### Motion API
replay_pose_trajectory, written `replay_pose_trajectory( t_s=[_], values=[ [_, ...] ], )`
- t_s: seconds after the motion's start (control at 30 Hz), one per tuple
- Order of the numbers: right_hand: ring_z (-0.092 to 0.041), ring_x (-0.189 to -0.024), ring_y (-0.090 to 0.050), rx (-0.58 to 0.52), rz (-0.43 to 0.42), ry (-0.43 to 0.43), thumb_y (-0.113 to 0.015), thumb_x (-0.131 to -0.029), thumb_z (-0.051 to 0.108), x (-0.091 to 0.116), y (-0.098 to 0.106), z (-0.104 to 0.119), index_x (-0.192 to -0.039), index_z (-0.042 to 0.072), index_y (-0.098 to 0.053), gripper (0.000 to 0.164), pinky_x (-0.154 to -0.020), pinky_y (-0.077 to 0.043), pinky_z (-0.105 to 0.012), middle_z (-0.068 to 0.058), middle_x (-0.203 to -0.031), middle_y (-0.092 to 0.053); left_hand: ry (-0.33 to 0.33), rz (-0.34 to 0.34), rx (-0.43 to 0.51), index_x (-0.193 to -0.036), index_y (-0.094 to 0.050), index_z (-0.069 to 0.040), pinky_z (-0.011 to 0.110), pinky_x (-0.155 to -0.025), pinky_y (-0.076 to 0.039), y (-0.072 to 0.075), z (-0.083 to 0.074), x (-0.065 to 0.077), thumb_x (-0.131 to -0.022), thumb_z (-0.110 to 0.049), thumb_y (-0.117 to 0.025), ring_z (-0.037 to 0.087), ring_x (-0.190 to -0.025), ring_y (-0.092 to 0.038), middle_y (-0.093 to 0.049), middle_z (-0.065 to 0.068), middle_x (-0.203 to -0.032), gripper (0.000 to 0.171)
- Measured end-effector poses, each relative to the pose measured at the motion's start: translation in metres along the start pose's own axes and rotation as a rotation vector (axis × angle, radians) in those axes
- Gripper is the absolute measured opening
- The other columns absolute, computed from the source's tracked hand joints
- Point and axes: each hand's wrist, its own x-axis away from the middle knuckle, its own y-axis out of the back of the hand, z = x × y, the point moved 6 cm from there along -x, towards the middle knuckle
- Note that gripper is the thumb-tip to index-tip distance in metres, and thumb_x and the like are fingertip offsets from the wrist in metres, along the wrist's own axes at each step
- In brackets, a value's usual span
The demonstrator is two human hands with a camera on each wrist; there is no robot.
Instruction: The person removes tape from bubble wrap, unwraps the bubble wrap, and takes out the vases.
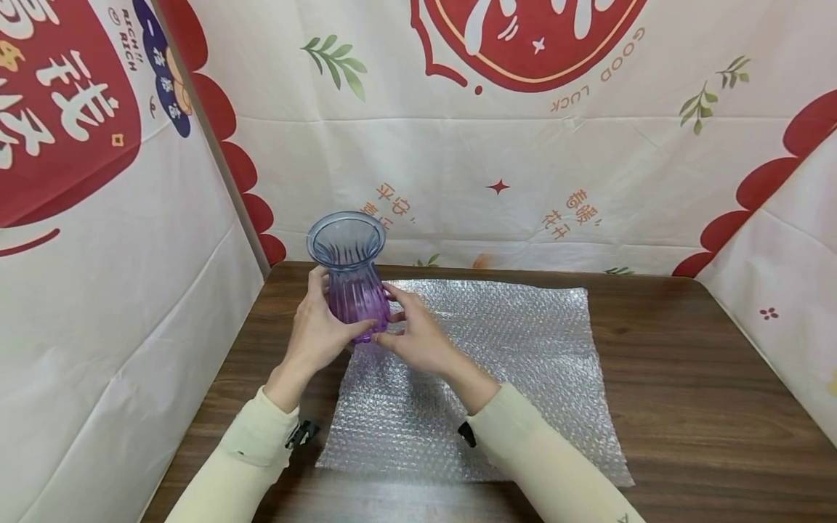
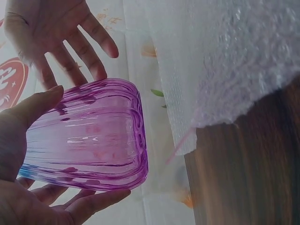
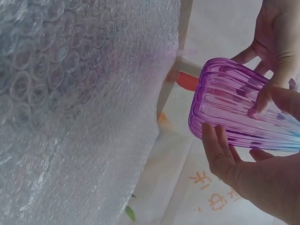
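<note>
A ribbed glass vase [image 1: 356,294], blue at its flared rim and purple toward the base, is held tilted over the left part of a bubble wrap sheet [image 1: 516,385]. My left hand [image 1: 317,330] grips its side, thumb across the front and fingers behind, as the left wrist view shows around the purple body [image 2: 89,136]. Beside the base is my right hand [image 1: 421,341], its fingers spread and fairly straight, fingertips right at the glass. In the right wrist view those fingers [image 3: 218,145] lie along the vase's lower edge.
The bubble wrap lies flat on a dark wooden table [image 1: 686,378], its back edge near the table's far edge. White printed cloth walls [image 1: 458,167] rise behind and at both sides, the left one [image 1: 163,290] close to my left arm.
</note>
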Motion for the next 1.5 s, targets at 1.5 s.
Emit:
replay_pose_trajectory(
  t_s=[1.5],
  values=[
    [-0.039, -0.138, -0.054, -0.108, 0.135, -0.032, -0.055, -0.076, -0.014, -0.048, -0.046, -0.015, -0.166, 0.014, -0.022, 0.100, -0.111, -0.050, -0.048, -0.022, -0.148, -0.047, 0.140, -0.100, -0.069, -0.155, -0.025, -0.025, 0.064, -0.109, -0.039, 0.013, 0.062, -0.022, -0.070, -0.039, -0.096, 0.043, -0.133, -0.042, -0.054, 0.020, -0.148, 0.111]
  ],
)
